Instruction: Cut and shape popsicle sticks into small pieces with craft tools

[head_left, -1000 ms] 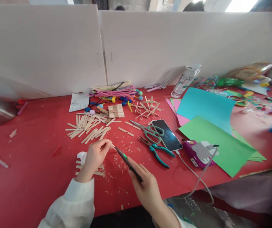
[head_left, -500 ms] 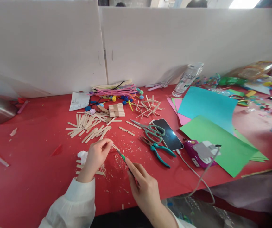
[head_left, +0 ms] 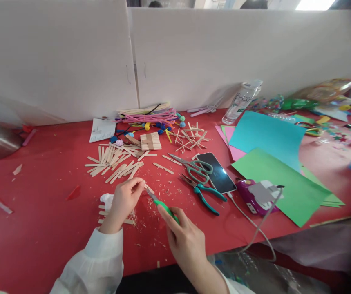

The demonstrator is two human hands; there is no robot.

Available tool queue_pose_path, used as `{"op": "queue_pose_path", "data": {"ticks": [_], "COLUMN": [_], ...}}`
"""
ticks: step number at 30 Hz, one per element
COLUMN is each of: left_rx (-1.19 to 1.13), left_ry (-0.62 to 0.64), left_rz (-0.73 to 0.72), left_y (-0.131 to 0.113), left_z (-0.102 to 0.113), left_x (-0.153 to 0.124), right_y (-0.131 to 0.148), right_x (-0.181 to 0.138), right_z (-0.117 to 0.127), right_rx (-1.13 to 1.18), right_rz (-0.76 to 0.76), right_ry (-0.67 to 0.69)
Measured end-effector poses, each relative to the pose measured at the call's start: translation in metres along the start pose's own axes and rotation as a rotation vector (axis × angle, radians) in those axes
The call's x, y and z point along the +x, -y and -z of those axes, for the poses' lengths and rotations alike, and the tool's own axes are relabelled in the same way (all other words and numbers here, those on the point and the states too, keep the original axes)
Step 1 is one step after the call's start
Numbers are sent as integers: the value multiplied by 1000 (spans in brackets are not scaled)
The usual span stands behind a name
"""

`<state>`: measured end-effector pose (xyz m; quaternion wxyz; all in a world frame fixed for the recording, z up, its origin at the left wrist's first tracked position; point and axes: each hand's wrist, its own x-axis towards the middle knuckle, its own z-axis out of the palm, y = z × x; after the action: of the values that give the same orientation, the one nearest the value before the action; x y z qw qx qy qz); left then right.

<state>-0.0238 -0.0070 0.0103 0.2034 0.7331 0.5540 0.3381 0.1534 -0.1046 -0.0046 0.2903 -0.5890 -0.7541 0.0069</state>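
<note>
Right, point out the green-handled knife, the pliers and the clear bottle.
Green-handled knife (head_left: 166, 207): head view, on the handle.
Pliers (head_left: 197, 188): head view, where the teal handles meet.
Clear bottle (head_left: 241, 103): head view, on the middle of its body.

Matt wooden stick (head_left: 150, 189), metal blade (head_left: 152, 195), plastic handle (head_left: 166, 209), glossy phone (head_left: 220, 176).

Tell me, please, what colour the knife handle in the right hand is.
The knife handle looks bright green, best seen in the head view.

Open tabletop (head_left: 49, 220) leftward — scissors (head_left: 187, 163), pliers (head_left: 197, 189) obstruct rightward.
</note>
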Motion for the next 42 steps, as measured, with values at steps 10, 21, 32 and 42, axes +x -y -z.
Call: {"op": "queue_pose_path", "data": {"ticks": [10,21,32,42], "left_rx": [-27,-273,-291,-188], "left_ry": [-6,-65,-141,-49], "left_rz": [12,220,237,151], "left_y": [-1,1,0,-1], "left_z": [-2,-5,0,-1], "left_x": [1,1,0,0], "right_y": [-9,-15,-18,-15], "right_x": [1,4,6,12], "right_z": [5,10,9,12], "right_rx": [171,414,313,558], "right_rz": [-72,-160,-130,-171], "right_ry": [22,53,26,107]}}
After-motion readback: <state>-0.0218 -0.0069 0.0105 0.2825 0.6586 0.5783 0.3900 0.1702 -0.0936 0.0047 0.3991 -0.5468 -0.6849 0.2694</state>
